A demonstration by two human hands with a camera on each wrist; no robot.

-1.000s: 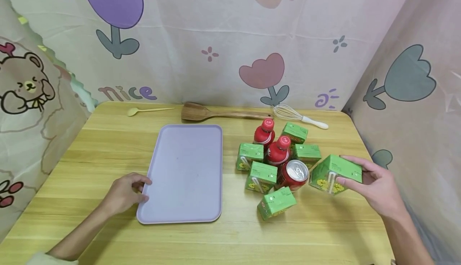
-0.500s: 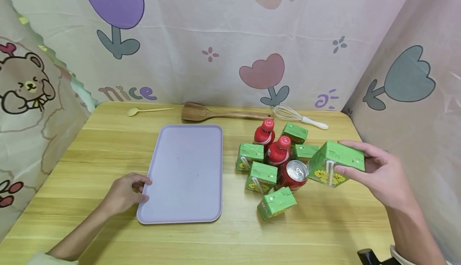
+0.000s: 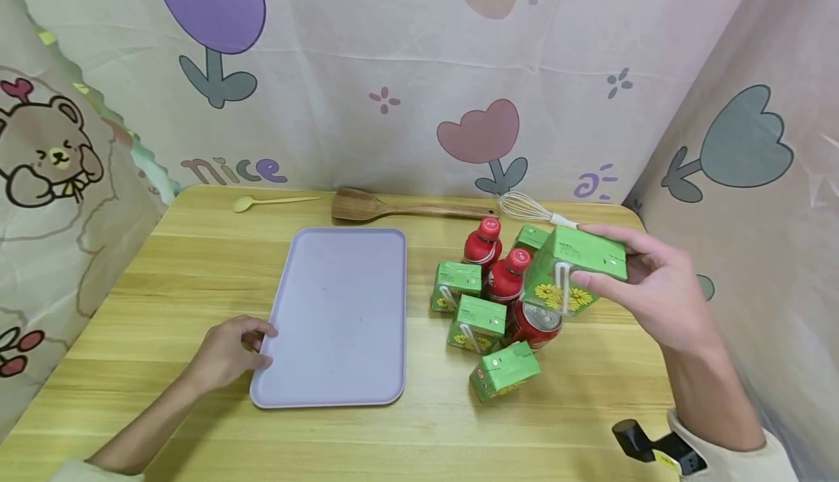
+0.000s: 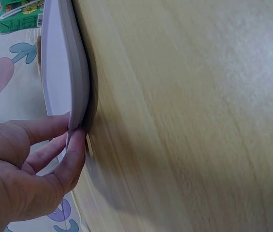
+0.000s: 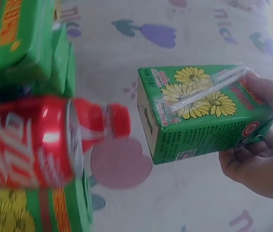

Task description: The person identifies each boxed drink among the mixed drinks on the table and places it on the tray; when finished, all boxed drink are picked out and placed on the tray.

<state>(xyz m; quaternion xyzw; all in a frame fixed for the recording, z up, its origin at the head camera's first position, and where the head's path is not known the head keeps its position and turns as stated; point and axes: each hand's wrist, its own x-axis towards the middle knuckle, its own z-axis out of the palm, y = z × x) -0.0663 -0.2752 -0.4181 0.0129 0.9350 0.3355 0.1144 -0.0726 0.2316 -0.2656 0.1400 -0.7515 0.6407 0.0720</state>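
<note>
My left hand [image 3: 229, 352] pinches the left rim of a pale lilac tray [image 3: 334, 314], which lies flat on the table with nothing on it. The left wrist view shows thumb and fingers on either side of the tray's edge [image 4: 78, 72]. My right hand [image 3: 665, 296] grips a green drink carton [image 3: 580, 253] with yellow flowers and a straw on its side, raised above the other drinks. Beneath and beside it are a red soda can [image 3: 534, 324], two red bottles [image 3: 481, 243] and several similar cartons [image 3: 477, 318]. The raised carton partly hides the can and the cartons behind it.
Along the table's back edge lie a yellow spoon [image 3: 275, 201], a wooden spatula [image 3: 360, 205] and a white-handled whisk [image 3: 527, 207], its handle partly covered. One carton [image 3: 505, 370] stands at the front of the drinks group. A patterned cloth [image 3: 367, 52] hangs behind the table.
My right hand has lifted the drink carton higher and carried it left and away from me, over the drinks group. The left hand and tray have stayed put.
</note>
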